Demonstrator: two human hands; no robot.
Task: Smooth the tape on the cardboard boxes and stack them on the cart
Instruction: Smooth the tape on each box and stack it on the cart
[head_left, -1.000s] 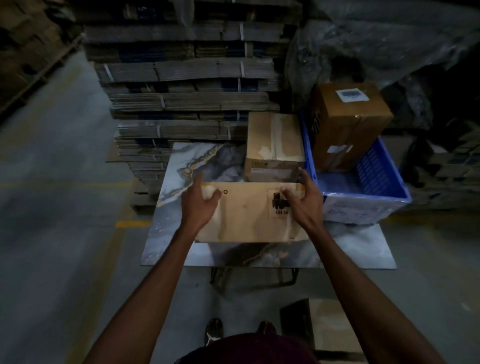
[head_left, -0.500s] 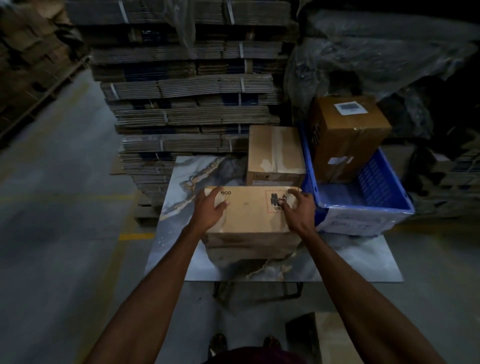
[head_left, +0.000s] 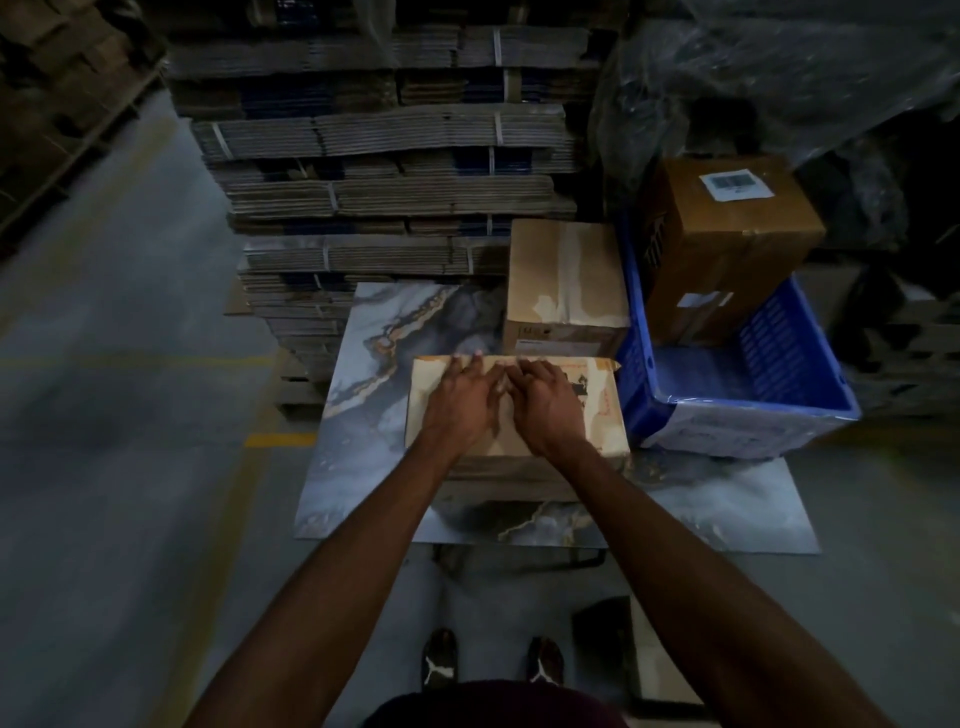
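Pressing flat, the left hand (head_left: 460, 402) and the right hand (head_left: 545, 405) lie side by side with fingers spread on the near box (head_left: 597, 415), likely rubbing its tape down (too dark to see the tape). It sits on the cart top (head_left: 363, 415), beside the blue crate (head_left: 779, 364).

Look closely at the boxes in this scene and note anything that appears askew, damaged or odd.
The brown box in the blue crate sits tilted, leaning against the crate's wall rather than flat. The box behind shows wrinkled, patchy tape on top. Both hands, left hand and right hand, lie flat on the front box.
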